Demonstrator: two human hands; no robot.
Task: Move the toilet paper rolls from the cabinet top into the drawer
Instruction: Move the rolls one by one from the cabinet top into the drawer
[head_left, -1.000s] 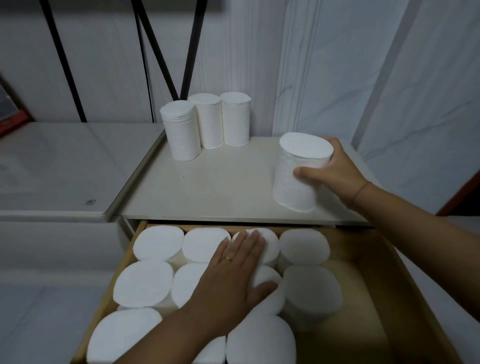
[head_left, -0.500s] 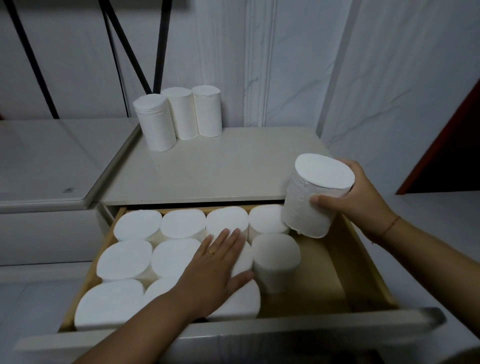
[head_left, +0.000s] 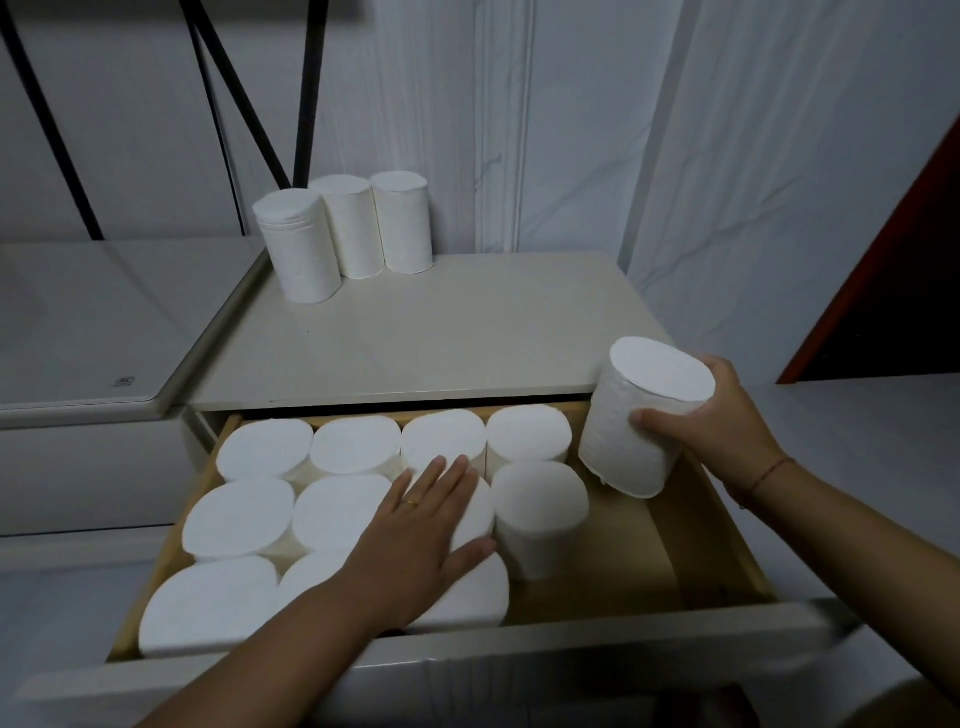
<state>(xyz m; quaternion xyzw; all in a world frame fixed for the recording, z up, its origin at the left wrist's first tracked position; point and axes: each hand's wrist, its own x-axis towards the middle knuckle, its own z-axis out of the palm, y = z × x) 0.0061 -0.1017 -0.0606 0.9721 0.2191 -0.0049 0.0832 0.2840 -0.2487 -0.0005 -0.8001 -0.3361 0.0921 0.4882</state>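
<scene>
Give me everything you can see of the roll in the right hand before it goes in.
The roll is a plain white cylinder of soft paper, with a faintly dimpled side and a flat top end showing no core hole. It is tilted, top leaning right, over the back right corner of the drawer, above bare wood. The right hand grips it, thumb across the near side. Nothing else visibly touches it.

A pale marbled wall (head_left: 597, 130) fills the background, with a vertical moulding (head_left: 504, 130) running down it. Black rods (head_left: 309, 88) cross it at upper left. A glossy white unit (head_left: 93, 322) sits at left, with a small logo (head_left: 124, 382) near its front edge. A dark panel (head_left: 893, 291) edged in red stands at right.
</scene>
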